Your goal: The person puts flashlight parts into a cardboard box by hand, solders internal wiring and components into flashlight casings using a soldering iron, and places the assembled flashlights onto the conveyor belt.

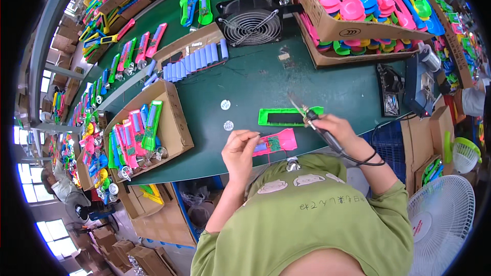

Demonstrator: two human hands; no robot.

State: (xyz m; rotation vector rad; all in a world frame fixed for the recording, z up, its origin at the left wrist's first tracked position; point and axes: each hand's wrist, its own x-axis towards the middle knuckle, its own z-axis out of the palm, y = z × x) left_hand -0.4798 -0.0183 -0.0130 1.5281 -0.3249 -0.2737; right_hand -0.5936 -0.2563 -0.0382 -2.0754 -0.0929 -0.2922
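My right hand (pixel 337 129) grips a soldering iron (pixel 329 140) by its dark handle, its metal tip pointing up and left above the bench. Beneath the iron lies a green plastic casing (pixel 284 117) with a dark panel. Closer to me is a pink casing (pixel 288 135), open side up, holding a small green circuit board (pixel 273 144), a blue cell and thin wires. Thumb and fingers of my left hand (pixel 239 149) are pinched together at the pink casing's left end; whatever is between them is too small to make out.
A black fan (pixel 253 23) stands at the back. Blue cylindrical cells (pixel 192 64) line up in a cardboard tray. A carton (pixel 176 122) of assembled pieces sits left; stacked cartons (pixel 358 31) of colourful casings rise at back right. A blue box-shaped unit (pixel 419 89) is at right.
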